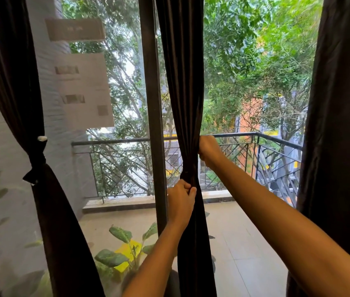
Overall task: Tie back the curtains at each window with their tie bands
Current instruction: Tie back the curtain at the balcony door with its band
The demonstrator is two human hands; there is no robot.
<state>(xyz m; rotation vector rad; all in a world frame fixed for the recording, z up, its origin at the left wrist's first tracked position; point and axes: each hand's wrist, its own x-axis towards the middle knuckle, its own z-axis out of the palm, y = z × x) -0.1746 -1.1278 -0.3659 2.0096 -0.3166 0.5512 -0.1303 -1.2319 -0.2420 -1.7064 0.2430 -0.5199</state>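
At the centre of the frame, the middle curtain hangs in front of the dark window post and is drawn into a narrow waist, where a dark tie band appears to wrap it. The left hand is closed round the gathered cloth just under that waist, thumb and fingers curled together; whether it also pinches the band's end cannot be made out. The right hand grips the same curtain's right edge higher up, fist tight on the fabric. Toward the left of the frame, the left curtain is already cinched by its own knotted band, while the right curtain hangs loose at the right edge. Through the glass show a balcony railing and, lower down, a leafy plant.
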